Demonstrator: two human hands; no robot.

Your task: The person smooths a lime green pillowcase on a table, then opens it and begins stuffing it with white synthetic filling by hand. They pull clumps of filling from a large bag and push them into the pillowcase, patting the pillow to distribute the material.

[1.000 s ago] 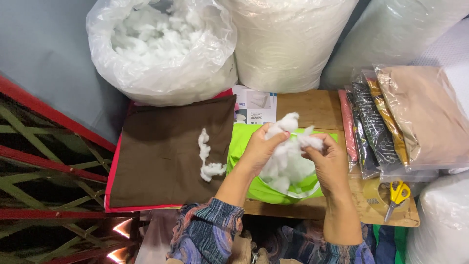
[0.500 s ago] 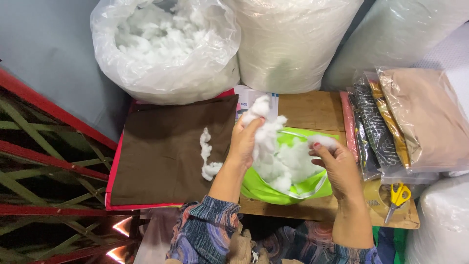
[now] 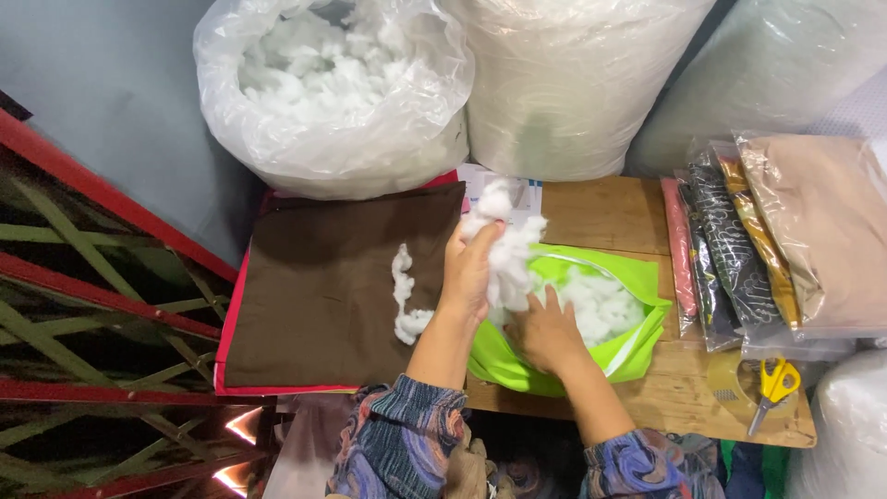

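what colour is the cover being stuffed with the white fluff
Bright lime green cushion cover, with white stuffing inside; head view.

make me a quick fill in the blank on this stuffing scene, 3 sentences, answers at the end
1. The left hand lifts a clump of white stuffing above a cover coloured bright ____.
2. The scissors at the table's right edge have ____ handles.
3. A loose strip of stuffing lies on the flat ____ fabric, while the right hand presses into the cover's filling.

Missing words: green; yellow; brown
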